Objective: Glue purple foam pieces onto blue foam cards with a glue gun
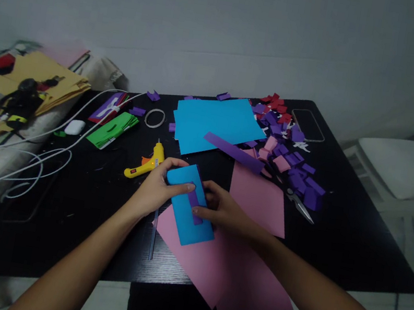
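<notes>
A folded blue paper card (193,236) is held tilted above the table, with a small purple paper strip (195,207) lying flat on its face. My left hand (160,185) grips the card's upper left edge, its thumb pressing on the top of the strip. On the other side, my right hand (222,208) is closed around the card's right edge, its thumb on the strip's lower part. The fingers behind the card are hidden. Beneath it lie pink paper sheets (249,284). A yellow glue gun (152,161) rests just beyond my left hand.
Blue sheets (216,119) and a long purple strip (231,150) lie behind. Scissors (300,203) sit by purple cut pieces (298,181) on the right. Green folded paper (113,130), white cables (70,138) and a tape ring (147,118) are left. A clear glue stick (153,238) lies in front.
</notes>
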The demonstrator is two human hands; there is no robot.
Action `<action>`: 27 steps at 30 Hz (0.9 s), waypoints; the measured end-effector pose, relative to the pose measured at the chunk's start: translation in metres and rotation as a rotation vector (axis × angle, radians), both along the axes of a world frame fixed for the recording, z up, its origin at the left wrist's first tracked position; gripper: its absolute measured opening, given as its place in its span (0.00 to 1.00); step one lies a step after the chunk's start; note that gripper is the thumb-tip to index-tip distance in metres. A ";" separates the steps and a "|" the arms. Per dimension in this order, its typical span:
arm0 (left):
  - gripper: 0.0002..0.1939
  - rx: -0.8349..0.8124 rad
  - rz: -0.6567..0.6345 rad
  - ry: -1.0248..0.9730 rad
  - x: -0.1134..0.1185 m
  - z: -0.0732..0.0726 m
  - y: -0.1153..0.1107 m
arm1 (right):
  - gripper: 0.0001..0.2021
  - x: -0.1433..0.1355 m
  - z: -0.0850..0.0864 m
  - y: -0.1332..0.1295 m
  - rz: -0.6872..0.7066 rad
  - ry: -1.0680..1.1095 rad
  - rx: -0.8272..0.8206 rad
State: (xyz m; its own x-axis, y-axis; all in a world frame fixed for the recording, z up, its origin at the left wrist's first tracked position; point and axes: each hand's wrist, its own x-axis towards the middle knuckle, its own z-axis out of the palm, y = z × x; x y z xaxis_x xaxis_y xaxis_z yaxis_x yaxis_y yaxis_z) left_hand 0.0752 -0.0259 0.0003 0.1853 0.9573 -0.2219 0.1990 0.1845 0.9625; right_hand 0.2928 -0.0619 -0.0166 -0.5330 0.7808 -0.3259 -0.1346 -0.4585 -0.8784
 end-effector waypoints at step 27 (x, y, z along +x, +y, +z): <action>0.33 0.035 0.070 -0.080 0.008 -0.008 0.000 | 0.27 -0.007 -0.009 -0.003 -0.139 0.008 0.273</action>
State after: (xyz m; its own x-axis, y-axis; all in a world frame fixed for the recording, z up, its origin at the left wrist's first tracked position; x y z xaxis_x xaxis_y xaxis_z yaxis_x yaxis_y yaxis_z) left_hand 0.0836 -0.0262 -0.0079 0.1336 0.9753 -0.1756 0.1091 0.1617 0.9808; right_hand 0.2854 -0.0652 -0.0253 -0.4165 0.9047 -0.0902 -0.1873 -0.1825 -0.9652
